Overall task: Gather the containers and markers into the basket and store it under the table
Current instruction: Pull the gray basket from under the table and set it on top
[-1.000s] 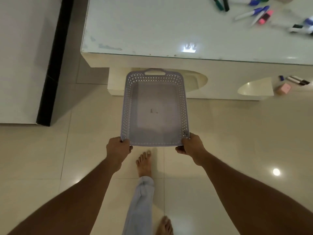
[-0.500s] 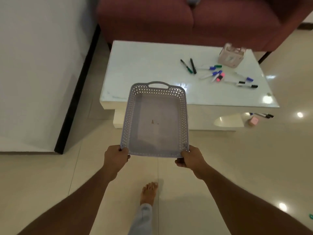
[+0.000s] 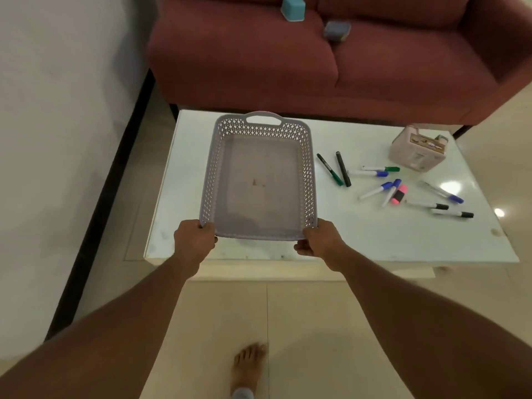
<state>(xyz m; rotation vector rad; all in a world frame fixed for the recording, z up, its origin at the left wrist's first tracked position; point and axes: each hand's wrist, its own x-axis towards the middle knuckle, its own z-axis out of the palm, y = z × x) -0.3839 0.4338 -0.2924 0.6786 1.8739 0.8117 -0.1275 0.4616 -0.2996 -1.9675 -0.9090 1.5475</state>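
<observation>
An empty grey perforated basket (image 3: 308, 174) is held over the left half of the white glass-topped table (image 3: 374, 240). My left hand (image 3: 194, 240) grips its near left corner and my right hand (image 3: 319, 239) its near right corner. Several markers (image 3: 383, 188) with green, blue, black and pink caps lie scattered on the table's right half. A pink box-shaped container (image 3: 417, 152) stands at the table's far right. On the red sofa (image 3: 288, 59) behind sit a light blue container (image 3: 292, 7) and a grey-blue container (image 3: 336, 30).
A white wall with a black skirting (image 3: 95, 203) runs along the left. Tiled floor lies in front of the table, with my bare foot (image 3: 249, 367) on it.
The basket has gone up and forward from over the floor to above the table's left half. The view has tilted up, bringing the sofa and its two containers into sight.
</observation>
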